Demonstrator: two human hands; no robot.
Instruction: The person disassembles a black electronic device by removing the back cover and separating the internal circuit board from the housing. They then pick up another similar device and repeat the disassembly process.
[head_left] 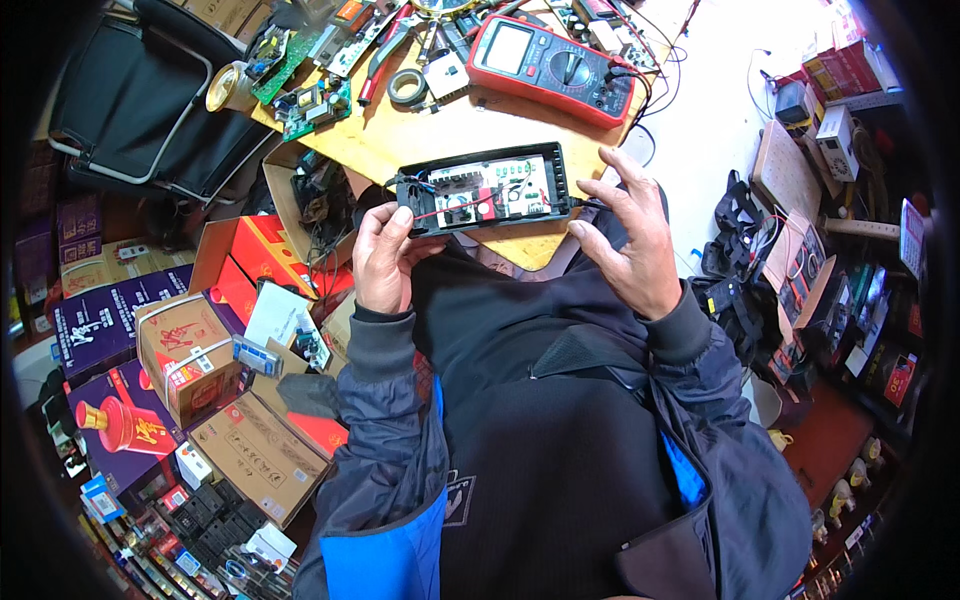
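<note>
A black plastic case point(552, 168) with its top off lies in front of me, over the near edge of the yellow table. Inside it are a white circuit board point(515, 175), coils and red and dark wires. My left hand point(385, 255) grips the case at its lower left corner, thumb on the rim. Beside the case's right end, my right hand point(632, 235) is raised with fingers spread and nothing in it; the fingertips are close to the case's right edge. A red multimeter point(550, 68) with a grey dial rests on the table beyond the case.
On the yellow table point(370, 135) are a roll of black tape point(407, 88), a red-handled tool point(385, 55) and several circuit boards point(312, 105). Test leads trail off the multimeter's right end. Cardboard boxes point(185, 355) crowd my left; a black chair point(140, 100) stands beyond them. Shelved goods fill the right.
</note>
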